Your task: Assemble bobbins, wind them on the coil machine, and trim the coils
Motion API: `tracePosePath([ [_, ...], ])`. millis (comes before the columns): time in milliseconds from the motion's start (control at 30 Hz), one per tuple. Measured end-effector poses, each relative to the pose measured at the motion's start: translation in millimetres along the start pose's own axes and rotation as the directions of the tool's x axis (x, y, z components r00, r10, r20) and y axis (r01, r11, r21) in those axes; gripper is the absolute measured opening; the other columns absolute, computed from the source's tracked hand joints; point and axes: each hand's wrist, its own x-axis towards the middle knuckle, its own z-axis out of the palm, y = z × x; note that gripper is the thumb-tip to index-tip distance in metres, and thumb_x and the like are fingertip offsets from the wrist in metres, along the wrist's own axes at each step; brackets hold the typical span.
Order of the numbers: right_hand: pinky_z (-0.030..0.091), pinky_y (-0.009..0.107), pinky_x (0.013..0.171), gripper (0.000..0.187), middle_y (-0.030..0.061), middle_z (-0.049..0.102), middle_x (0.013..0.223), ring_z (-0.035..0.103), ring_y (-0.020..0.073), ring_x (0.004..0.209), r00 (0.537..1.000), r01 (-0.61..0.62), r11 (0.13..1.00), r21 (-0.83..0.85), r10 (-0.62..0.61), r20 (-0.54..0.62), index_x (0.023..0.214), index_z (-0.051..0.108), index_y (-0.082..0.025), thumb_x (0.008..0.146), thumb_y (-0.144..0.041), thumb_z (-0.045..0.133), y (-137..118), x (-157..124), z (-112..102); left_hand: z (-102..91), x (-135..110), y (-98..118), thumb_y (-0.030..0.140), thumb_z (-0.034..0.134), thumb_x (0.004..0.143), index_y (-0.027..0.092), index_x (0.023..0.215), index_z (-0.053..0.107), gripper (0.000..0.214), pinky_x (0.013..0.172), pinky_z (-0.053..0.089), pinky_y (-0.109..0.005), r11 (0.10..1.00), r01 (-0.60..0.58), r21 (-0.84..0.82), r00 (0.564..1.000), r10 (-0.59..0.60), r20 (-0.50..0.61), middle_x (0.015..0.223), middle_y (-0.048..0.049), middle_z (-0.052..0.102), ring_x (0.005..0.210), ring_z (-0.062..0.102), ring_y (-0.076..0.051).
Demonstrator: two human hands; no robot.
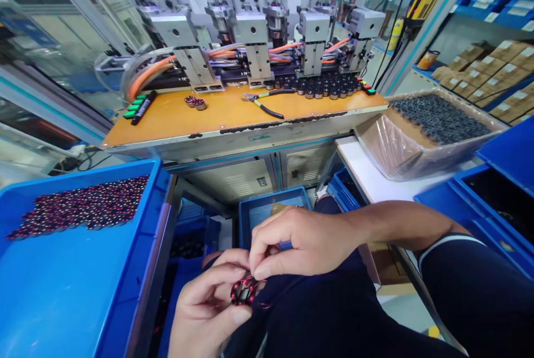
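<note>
Over my lap, my left hand (206, 305) is closed round a small black ring-shaped coil wound with red wire (243, 293). My right hand (298, 241) comes in from the right and pinches the top of the same coil with thumb and forefinger. A loose end of red wire trails from the coil to the right. Both hands sit low in the view, in front of the machine bench (233, 118).
A blue tray (75, 269) at left holds several wound coils (83, 207). On the orange bench top lie pliers (262, 102), two coils (196, 102) and a row of black parts (325, 88). At right stands a plastic-lined box of black cores (438, 118), with blue bins (500, 202).
</note>
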Motion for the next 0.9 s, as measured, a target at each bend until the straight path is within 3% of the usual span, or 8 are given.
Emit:
tracePosePath([
  [200,0.049,0.021,0.074,0.01,0.0055,0.067,0.083,0.06,0.0097,0.075,0.998,-0.032,0.998,0.061,0.035,-0.054,0.089,0.068,-0.006,0.09,-0.014,0.064,2.9,-4.5,3.7,8.6,7.3,0.2,0.029,0.091,0.061,0.028,0.083,0.078,0.026,0.062,0.059,-0.023,0.998,-0.059,-0.011,0.995,0.058,-0.082,0.085,-0.0007,0.07,0.076,0.071,-0.016],
  [367,0.049,0.022,0.074,0.009,0.0037,0.066,0.081,0.06,0.0099,0.074,0.994,-0.043,0.996,0.081,0.051,-0.101,0.086,0.068,-0.008,0.089,-0.015,0.065,2.0,-7.8,9.2,6.0,5.9,-2.8,0.029,0.092,0.058,0.03,0.09,0.079,0.034,0.06,0.058,-0.021,0.994,-0.096,0.045,0.988,0.101,-0.117,0.091,-0.0023,0.07,0.076,0.069,-0.015],
  [567,0.049,0.02,0.069,0.009,0.0021,0.064,0.078,0.057,0.0086,0.069,0.992,-0.059,0.995,0.082,0.067,-0.103,0.084,0.067,-0.009,0.089,-0.016,0.066,-1.2,-12.3,13.1,5.8,3.2,-1.3,0.032,0.088,0.066,0.028,0.091,0.077,0.027,0.061,0.058,-0.023,0.988,-0.13,0.087,0.99,0.134,-0.046,0.09,-0.0024,0.064,0.076,0.065,-0.015],
  [667,0.05,0.019,0.071,0.01,0.0046,0.065,0.08,0.06,0.0087,0.071,0.997,0.076,0.997,-0.021,-0.076,0.0,0.085,0.068,-0.007,0.09,-0.015,0.066,-2.6,-15.6,2.8,9.2,5.1,1.3,0.036,0.085,0.07,0.025,0.089,0.075,0.024,0.058,0.057,-0.023,0.992,-0.119,0.044,0.993,0.119,0.002,0.088,-0.0012,0.059,0.068,0.065,-0.013],
  [733,0.051,0.021,0.078,0.011,0.0072,0.067,0.083,0.063,0.0108,0.078,0.978,0.207,0.957,-0.205,-0.207,0.024,0.088,0.067,-0.007,0.092,-0.017,0.066,-1.5,-16.1,-6.0,12.5,7.6,2.4,0.04,0.084,0.071,0.023,0.087,0.073,0.025,0.057,0.055,-0.022,0.994,-0.108,-0.001,0.994,0.108,0.021,0.086,-0.0005,0.057,0.065,0.064,-0.011],
  [833,0.05,0.025,0.088,0.014,0.0111,0.07,0.094,0.063,0.0141,0.094,0.922,0.352,0.791,-0.501,-0.385,0.04,0.1,0.067,-0.007,0.096,-0.019,0.062,3.5,-12.9,-12.5,17.7,10.5,2.2,0.045,0.084,0.068,0.022,0.085,0.072,0.031,0.053,0.05,-0.019,0.994,-0.068,-0.089,0.997,0.071,0.028,0.08,0.0004,0.057,0.059,0.06,-0.009],
  [900,0.048,0.026,0.091,0.019,0.0121,0.07,0.102,0.063,0.0145,0.098,0.881,0.429,0.686,-0.587,-0.462,0.103,0.106,0.067,-0.007,0.098,-0.022,0.059,7.8,-9.2,-11.1,20.4,10.8,1.8,0.047,0.086,0.065,0.023,0.084,0.073,0.033,0.051,0.047,-0.018,0.99,-0.004,-0.144,1.0,0.008,0.027,0.073,0.0011,0.056,0.056,0.056,-0.009],
])
